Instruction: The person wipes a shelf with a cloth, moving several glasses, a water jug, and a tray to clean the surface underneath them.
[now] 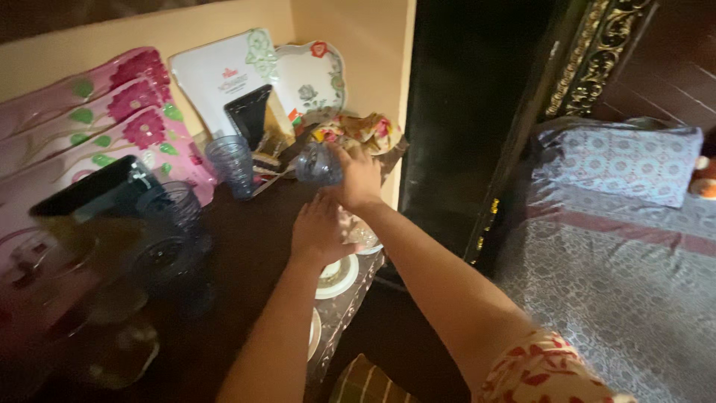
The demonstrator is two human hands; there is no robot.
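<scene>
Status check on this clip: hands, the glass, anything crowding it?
Right hand gripping a bluish glass, tilted. Left hand just below, holding nothing visible. Second blue glass and floral trays stand close by.

Bare forearms; right sleeve (548, 369) cream with red leaf print

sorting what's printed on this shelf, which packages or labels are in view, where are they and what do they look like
White package: leans upright against the back wall, between the pink flowered trays and a floral plate; squarish, with rounded corners, green ornament at its top right, small red and dark print, and a black panel low in the middle.
No screens or signs show.
</scene>
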